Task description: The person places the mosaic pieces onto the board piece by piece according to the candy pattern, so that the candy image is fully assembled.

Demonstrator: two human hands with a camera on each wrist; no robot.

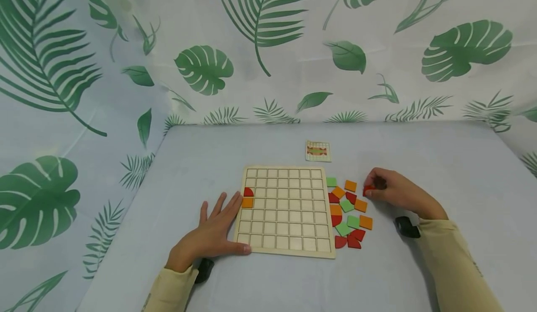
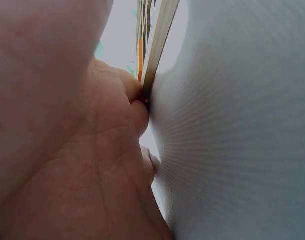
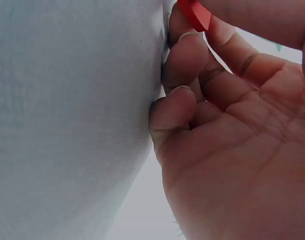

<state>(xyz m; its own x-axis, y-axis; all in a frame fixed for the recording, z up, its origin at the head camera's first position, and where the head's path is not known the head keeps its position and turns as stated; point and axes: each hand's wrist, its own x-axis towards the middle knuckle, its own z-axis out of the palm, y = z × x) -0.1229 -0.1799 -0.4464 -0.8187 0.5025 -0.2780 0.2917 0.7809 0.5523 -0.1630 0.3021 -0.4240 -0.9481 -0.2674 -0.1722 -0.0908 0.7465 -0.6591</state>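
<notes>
A square wooden grid board (image 1: 289, 216) lies in the middle of the table. In its left column sit a red quarter-circle tile (image 1: 248, 192) and, just below, an orange square tile (image 1: 247, 203). My left hand (image 1: 211, 230) rests with spread, straight fingers along the board's left edge, thumb at the near-left corner. Right of the loose tiles, my right hand (image 1: 392, 190) pinches a red tile (image 3: 196, 15) between thumb and fingers, close over the table. Much of that tile is hidden by the fingers, so I cannot tell its full shape.
Several loose orange, green and red tiles (image 1: 354, 222) are scattered along the board's right edge, some touching or overlapping it. A small pattern card (image 1: 318, 151) lies beyond the board. Leaf-printed cloth (image 1: 268, 69) hangs behind the table and at its left.
</notes>
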